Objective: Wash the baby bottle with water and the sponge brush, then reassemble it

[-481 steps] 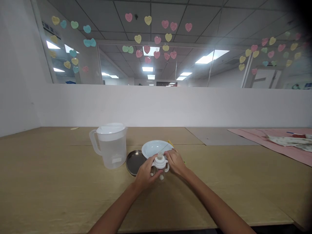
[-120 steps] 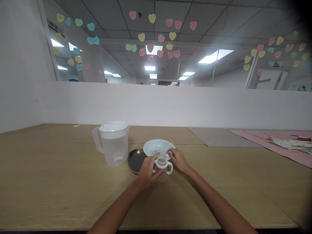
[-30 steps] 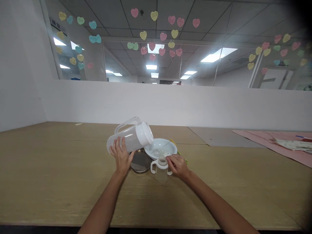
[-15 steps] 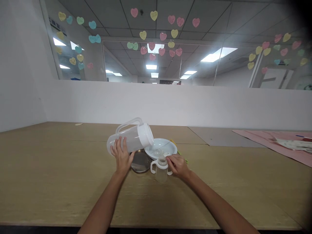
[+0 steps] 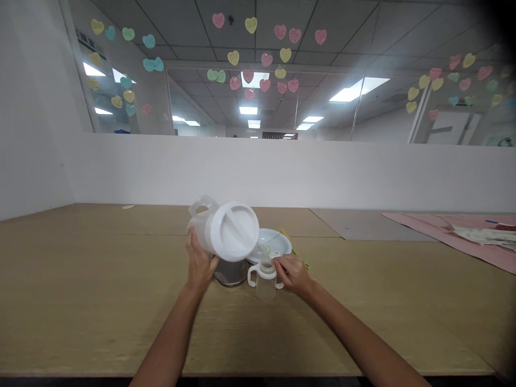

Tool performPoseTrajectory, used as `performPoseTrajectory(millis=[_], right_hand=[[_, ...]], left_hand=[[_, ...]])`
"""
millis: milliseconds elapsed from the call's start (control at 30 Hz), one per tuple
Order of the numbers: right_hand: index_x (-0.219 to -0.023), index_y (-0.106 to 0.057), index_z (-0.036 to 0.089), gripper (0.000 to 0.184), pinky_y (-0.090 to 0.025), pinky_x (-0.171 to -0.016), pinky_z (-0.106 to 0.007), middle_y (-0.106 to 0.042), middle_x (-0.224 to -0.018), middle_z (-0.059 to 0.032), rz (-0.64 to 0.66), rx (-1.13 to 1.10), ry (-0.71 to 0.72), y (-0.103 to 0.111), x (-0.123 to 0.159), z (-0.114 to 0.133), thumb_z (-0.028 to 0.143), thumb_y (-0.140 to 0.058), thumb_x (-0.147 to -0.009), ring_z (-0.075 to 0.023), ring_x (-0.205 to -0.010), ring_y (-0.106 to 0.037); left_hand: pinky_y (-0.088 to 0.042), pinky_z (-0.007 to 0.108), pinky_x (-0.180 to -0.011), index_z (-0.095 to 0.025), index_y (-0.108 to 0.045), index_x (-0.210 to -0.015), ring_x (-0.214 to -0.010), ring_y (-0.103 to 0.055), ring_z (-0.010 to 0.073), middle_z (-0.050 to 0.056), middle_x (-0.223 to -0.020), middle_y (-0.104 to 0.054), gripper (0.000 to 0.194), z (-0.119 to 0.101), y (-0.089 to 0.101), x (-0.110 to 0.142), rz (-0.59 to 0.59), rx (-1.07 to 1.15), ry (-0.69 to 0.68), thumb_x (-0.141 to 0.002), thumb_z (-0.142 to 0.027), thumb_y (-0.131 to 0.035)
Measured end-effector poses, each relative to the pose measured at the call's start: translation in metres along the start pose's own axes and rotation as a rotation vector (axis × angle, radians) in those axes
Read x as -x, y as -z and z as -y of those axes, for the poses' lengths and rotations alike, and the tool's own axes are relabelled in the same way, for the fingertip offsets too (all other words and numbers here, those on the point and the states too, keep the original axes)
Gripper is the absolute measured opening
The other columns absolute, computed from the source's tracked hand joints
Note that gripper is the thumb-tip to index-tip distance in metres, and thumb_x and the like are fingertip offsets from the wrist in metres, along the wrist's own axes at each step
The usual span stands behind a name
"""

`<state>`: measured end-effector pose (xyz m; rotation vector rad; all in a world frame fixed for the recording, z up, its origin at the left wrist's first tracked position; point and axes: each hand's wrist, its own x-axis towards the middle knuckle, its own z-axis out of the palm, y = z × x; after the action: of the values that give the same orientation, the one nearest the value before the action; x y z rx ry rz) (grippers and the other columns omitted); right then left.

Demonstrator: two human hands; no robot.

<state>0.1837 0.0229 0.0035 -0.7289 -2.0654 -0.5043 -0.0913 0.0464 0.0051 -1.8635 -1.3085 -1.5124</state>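
Note:
My left hand (image 5: 200, 263) is wrapped round the side of a large translucent plastic pitcher (image 5: 199, 228). The pitcher is tilted, its round white lid (image 5: 234, 231) turned towards me and its handle on the upper side. Below the lid, a small clear baby bottle (image 5: 266, 285) with two white handles stands upright on the table, its top uncovered. My right hand (image 5: 294, 273) is closed at the bottle's rim and right handle; the fingertips are partly hidden. A white ring-shaped piece (image 5: 274, 255) shows just above those fingertips. I cannot make out liquid flowing.
Behind the bottle lies a pale blue bowl (image 5: 278, 242) with a clear item in it. A round metal dish (image 5: 231, 274) sits under the pitcher. A yellow-green utensil (image 5: 295, 251) pokes out behind the bowl. Pink cloth (image 5: 419, 223) covers the right side of the wooden table (image 5: 100, 301).
My left hand has turned the pitcher so its lid swings from facing right to facing me. My right hand and the baby bottle keep their places.

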Motion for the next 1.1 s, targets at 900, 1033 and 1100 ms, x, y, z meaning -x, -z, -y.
performPoseTrajectory(millis=[900,1033,1100], right_hand=[[-0.086,-0.057,0.016,0.022,-0.042,-0.065,-0.027,-0.061,-0.079,-0.0057,-0.339,-0.209,-0.535,-0.002,-0.003,-0.014,0.026,-0.038,-0.083,-0.0156,-0.071,-0.056],[-0.097,-0.052,0.012,0.028,-0.044,-0.069,-0.029,-0.059,-0.087,-0.0096,-0.428,-0.18,-0.907,-0.01,0.003,-0.045,0.029,-0.038,-0.08,-0.0177,-0.077,-0.055],[-0.102,-0.051,0.008,0.031,-0.042,-0.075,-0.03,-0.058,-0.092,-0.0132,-0.257,-0.05,-0.979,-0.014,0.011,-0.06,0.024,-0.04,-0.077,-0.0203,-0.085,-0.054]], left_hand=[[-0.026,0.049,-0.098,-0.005,-0.002,-0.133,-0.122,-0.024,0.0366,0.027,-0.133,-0.021,0.101,-0.008,-0.007,-0.005,-0.141,-0.139,0.604,-0.066,-0.058,-0.054],[-0.028,0.051,-0.095,-0.007,-0.002,-0.133,-0.121,-0.026,0.0373,0.025,-0.131,-0.024,0.103,-0.005,-0.009,-0.006,-0.145,-0.149,0.717,-0.063,-0.062,-0.054],[-0.028,0.051,-0.095,-0.006,-0.003,-0.133,-0.12,-0.028,0.0369,0.025,-0.131,-0.026,0.103,-0.005,-0.009,-0.006,-0.14,-0.155,0.737,-0.063,-0.062,-0.053]])
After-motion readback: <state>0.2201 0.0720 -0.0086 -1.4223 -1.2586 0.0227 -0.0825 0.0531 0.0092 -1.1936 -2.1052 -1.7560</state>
